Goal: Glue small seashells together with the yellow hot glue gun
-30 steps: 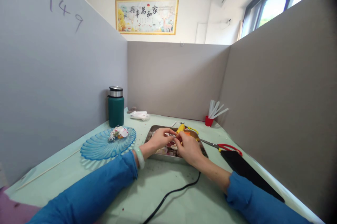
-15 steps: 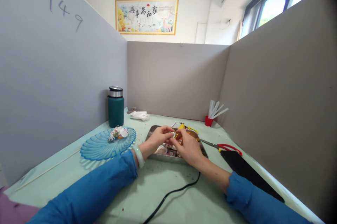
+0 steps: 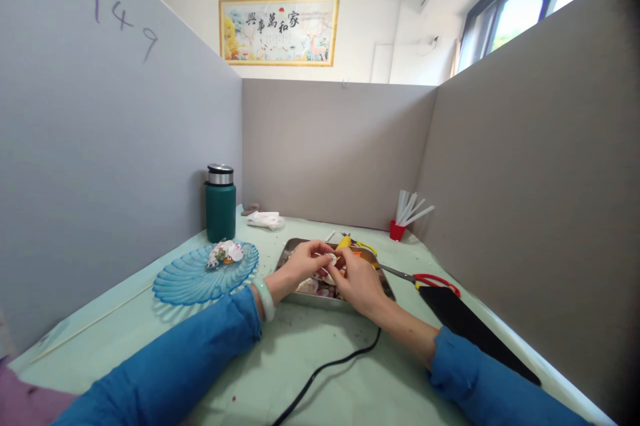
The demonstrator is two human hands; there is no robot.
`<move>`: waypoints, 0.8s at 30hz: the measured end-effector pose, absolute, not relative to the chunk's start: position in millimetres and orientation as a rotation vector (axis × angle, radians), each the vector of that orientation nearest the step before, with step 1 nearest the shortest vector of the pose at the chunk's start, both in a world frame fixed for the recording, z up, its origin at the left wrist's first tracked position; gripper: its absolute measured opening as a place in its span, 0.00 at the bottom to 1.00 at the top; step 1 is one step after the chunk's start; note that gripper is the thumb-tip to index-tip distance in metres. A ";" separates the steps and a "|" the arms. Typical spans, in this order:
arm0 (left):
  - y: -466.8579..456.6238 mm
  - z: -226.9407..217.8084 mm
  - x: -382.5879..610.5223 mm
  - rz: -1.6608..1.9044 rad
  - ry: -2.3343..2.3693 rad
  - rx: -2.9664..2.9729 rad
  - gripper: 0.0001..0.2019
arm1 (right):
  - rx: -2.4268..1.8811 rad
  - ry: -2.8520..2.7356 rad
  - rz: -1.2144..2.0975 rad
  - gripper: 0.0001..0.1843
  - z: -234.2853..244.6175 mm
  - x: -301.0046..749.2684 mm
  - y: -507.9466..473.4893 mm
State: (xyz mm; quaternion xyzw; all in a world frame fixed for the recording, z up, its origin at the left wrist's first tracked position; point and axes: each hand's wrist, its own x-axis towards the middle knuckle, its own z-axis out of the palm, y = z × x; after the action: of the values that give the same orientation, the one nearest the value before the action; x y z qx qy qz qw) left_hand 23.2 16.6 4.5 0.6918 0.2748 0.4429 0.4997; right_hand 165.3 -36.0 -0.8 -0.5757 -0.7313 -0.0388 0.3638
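My left hand (image 3: 306,262) and my right hand (image 3: 358,277) meet above the metal tray (image 3: 320,304). Fingertips of both are closed on a small white piece (image 3: 330,259), which looks like a shell or a petal; its kind is not clear. Pale, shell-like pieces (image 3: 307,286) lie in the tray beneath. Just behind my right fingers a yellow tool (image 3: 344,241) shows in part, its body covered by the hand. On the left, a blue fluted plate (image 3: 185,277) bears a cluster of white and coloured pieces (image 3: 225,254).
A green flask (image 3: 221,213) stands behind the plate, with a white packet (image 3: 265,220) near it. Red-handled scissors (image 3: 435,283) and a black flat object (image 3: 475,329) lie on the right. A red cup (image 3: 397,231) holds white sticks. A black cord (image 3: 330,365) crosses the front, and a thin stick (image 3: 95,321) lies left.
My fingers have shifted slightly around the small white piece, which is turned a little differently. Both arms and everything on the table stay in place.
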 end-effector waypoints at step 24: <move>15.9 4.8 23.1 1.070 0.641 1.645 0.12 | -1.473 -1.887 -0.094 0.12 -2.6 165.6 -36.2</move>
State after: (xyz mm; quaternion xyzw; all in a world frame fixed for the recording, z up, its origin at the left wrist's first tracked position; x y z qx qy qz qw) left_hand 23.1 15.9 4.8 0.6841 0.2665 0.4449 0.5129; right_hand 165.6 -36.2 -2.6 -0.5725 -0.7336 -0.0364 0.3643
